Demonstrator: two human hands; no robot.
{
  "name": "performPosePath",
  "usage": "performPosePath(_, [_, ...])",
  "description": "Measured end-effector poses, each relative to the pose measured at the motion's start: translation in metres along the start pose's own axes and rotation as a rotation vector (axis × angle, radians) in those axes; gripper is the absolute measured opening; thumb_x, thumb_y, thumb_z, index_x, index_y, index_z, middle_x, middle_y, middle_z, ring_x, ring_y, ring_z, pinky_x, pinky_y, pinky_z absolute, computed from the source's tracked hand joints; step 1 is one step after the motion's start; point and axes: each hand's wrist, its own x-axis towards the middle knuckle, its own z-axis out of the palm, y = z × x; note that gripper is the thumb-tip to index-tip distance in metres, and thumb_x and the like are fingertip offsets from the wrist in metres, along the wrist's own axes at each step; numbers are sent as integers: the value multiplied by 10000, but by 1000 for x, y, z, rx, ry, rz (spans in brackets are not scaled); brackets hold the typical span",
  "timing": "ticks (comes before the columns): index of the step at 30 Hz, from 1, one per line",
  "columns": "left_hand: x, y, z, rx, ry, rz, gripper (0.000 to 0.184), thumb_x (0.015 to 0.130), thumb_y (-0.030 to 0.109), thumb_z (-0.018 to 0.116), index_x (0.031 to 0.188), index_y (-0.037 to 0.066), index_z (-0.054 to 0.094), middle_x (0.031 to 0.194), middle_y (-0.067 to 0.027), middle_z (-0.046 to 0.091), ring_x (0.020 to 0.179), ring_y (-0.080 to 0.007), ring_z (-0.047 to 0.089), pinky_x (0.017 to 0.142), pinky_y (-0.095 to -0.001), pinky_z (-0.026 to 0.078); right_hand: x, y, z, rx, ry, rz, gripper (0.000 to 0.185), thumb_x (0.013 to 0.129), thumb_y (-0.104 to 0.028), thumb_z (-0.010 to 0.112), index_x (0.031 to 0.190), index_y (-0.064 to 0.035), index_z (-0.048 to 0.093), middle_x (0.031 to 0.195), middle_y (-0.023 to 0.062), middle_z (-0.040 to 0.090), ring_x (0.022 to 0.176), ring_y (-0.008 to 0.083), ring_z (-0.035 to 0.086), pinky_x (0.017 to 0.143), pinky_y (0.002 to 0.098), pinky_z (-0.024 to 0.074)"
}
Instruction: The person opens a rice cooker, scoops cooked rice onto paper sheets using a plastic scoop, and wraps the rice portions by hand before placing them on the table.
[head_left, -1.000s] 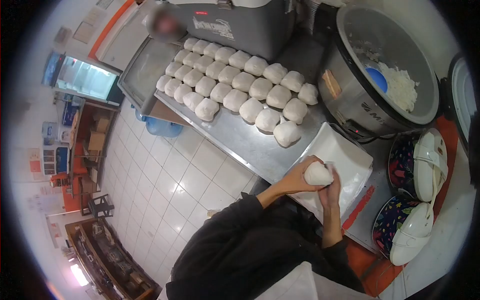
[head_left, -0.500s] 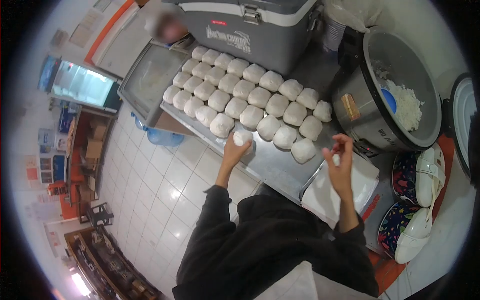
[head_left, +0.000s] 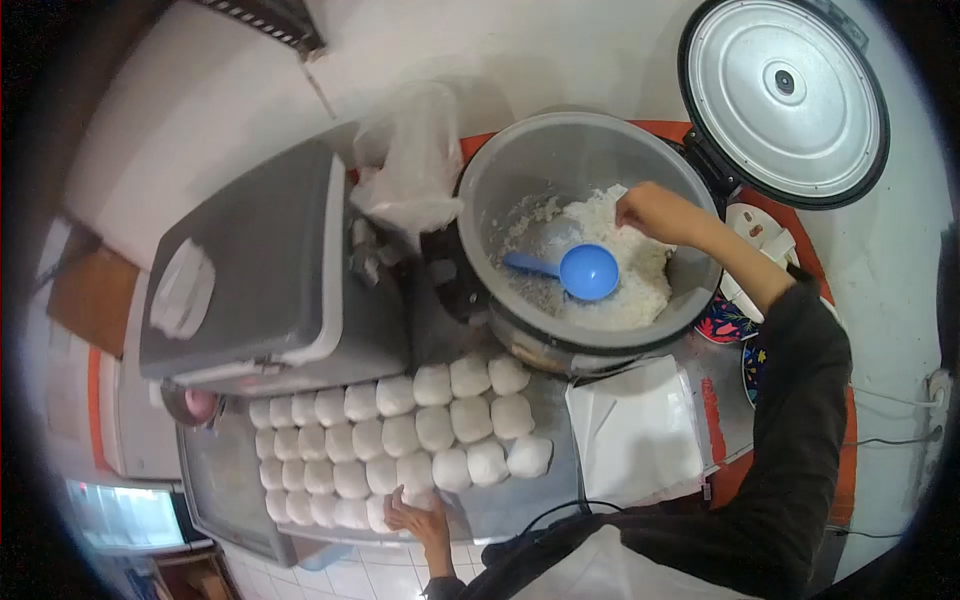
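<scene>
"Reaching down into the large round grey metal cooker (head_left: pixel 540 150), is the right hand (head_left: pixel 655 213) seen with its fingers opened out?"

"No, the fingers are curled in and pressed to the loose white rice (head_left: pixel 640 300). Whether any of it is grasped cannot be told, as the fingertips are hidden."

"And how is the left hand (head_left: pixel 425 520) held?"

"Unclenched, with the fingers loosely spread. A round white wrapped bundle (head_left: pixel 378 512) at the near edge of the silver metal table (head_left: pixel 500 510) is touched by them, but it is not clasped in a fist."

"Where are the other bundles found?"

"The round white wrapped bundles (head_left: pixel 435 427) are set side by side in four close rows on the table, beside the hard-sided grey cooler box with a white rim (head_left: pixel 240 270). The row at the near edge is shorter than the one behind it, as far as can be seen past the hand."

"What is held in the cooker besides the rice?"

"A blue plastic scoop with a round bowl (head_left: pixel 588 272) is laid on the rice, its handle pointed toward the cooler box. It is not touched by the right hand."

"And around the cooker?"

"The round silver lid with a black rim (head_left: pixel 785 110) is raised at the far side. A stack of square white sheets (head_left: pixel 640 440) is placed at the near side, to the right of the bundles. Between the cooker and the cooler box, a crumpled clear plastic bag (head_left: pixel 410 170) is seen."
</scene>
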Motion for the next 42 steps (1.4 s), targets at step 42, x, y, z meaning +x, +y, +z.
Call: performPosePath(42, [234,245,40,-1257,455,702,231,658,278,755,765,196,567,796,-4,464,824,-188,630,903,-421,415,25,32,32,-513,-288,379,692,786,-35,507,1412,-116,225,839,242,603,798,386,618,707,469,506])
